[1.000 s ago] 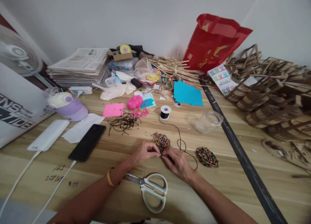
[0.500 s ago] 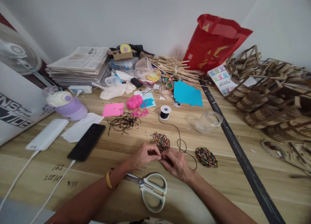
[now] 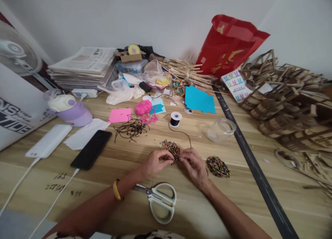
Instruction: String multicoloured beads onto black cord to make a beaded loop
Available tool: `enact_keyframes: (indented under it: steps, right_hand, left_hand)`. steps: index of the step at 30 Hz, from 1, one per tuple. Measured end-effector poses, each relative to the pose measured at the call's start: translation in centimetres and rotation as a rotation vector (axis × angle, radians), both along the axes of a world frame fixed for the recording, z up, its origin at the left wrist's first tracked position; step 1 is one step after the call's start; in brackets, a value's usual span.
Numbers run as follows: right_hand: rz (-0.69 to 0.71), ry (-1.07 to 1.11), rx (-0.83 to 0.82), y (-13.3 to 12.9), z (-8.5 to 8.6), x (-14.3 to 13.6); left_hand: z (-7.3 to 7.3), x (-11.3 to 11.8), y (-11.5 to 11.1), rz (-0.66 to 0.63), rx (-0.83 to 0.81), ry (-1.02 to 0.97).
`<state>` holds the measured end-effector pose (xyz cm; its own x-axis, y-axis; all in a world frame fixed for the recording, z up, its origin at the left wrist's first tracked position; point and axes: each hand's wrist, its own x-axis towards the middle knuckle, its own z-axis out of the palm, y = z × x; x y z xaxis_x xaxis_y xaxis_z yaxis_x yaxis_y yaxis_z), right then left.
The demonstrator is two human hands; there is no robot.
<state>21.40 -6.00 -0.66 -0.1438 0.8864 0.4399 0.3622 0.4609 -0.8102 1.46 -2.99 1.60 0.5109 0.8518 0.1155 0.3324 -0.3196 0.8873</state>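
Note:
Fingers pinched, my left hand [image 3: 157, 163] is at the near edge of a loose pile of multicoloured beads [image 3: 169, 147]. Just to its right, my right hand [image 3: 194, 166] is also pinched, with a small gap between the fingertips. What either hand grips is too small to make out. A thin black cord [image 3: 185, 133] runs from a spool [image 3: 175, 120] toward my right hand and partly passes behind it. Strung beads lie in a coil [image 3: 218, 166] to the right. White-handled scissors [image 3: 161, 201] rest below the hands.
A glass jar [image 3: 221, 130] stands right of the spool. Cut black cords [image 3: 131, 128], pink yarn [image 3: 143, 107] and a phone [image 3: 91, 150] lie to the left. Small woven baskets [image 3: 282, 114] crowd the right side; a red bag [image 3: 228, 45] stands behind.
My right hand has moved slightly right and up, away from my left hand, so the fingertips are now apart. The camera view has shifted a little.

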Motion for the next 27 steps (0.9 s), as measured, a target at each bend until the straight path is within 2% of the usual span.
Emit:
enact_keyframes:
  steps: [5,7,10,13,17,22,27]
  right_hand:
    - [-0.211,0.36,-0.181,0.9,0.5,0.6]
    - [-0.239,0.475,-0.269,1.1,0.6,0.5]
    - [-0.243,0.542,-0.306,1.3,0.6,0.2]
    - [-0.217,0.53,-0.305,1.3,0.4,0.1]
    - [-0.181,0.457,-0.295,1.2,-0.3,0.3]
    - [-0.158,0.33,-0.249,1.1,-1.0,0.5]
    - [-0.102,0.138,-0.136,1.0,-0.7,0.5]
  left_hand:
    - [0.4,0.3,-0.4,-0.207,0.232,0.189]
    - [0.4,0.4,-0.7,-0.294,0.34,0.276]
    - [0.6,0.8,-1.1,-0.376,0.513,0.405]
    - [1.0,1.7,-1.3,-0.409,0.658,0.559]
    - [1.5,2.4,-1.3,-0.446,0.716,0.673]
    - [0.4,1.8,-0.7,-0.461,0.729,0.655]
    - [-0.3,1.1,0.3,-0.429,0.736,0.698]
